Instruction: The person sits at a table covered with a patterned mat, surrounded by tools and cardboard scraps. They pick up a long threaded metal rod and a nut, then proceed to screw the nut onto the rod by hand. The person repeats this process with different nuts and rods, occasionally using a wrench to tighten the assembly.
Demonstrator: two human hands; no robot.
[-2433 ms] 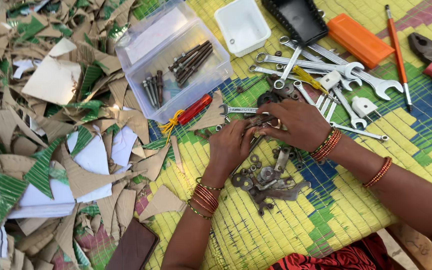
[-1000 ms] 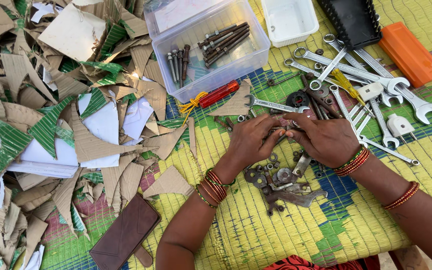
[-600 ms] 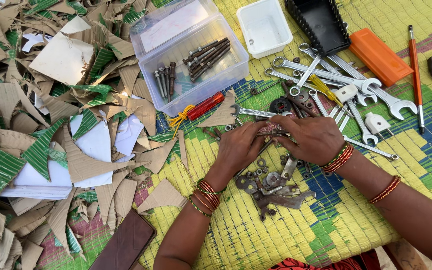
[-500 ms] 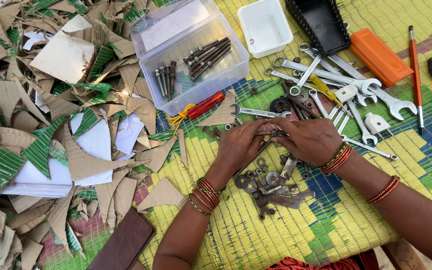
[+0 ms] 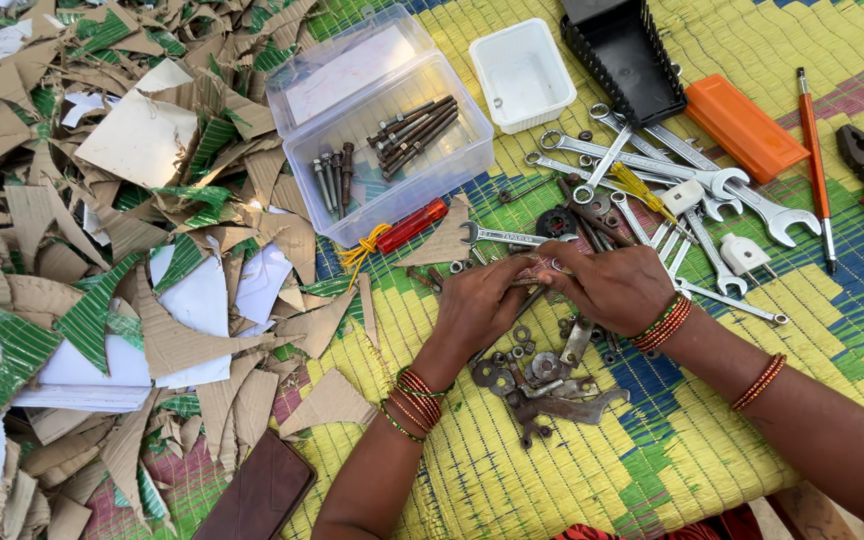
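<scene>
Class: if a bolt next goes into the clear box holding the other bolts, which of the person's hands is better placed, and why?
Probably the left hand: it lies on the side of the clear plastic box, with only cardboard scraps between. The right hand sits farther off, toward the spanners.

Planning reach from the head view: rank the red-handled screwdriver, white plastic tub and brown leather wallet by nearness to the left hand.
1. Red-handled screwdriver, just up-left of the left hand.
2. Brown leather wallet, down-left by the mat edge.
3. White plastic tub, far up top.
</scene>
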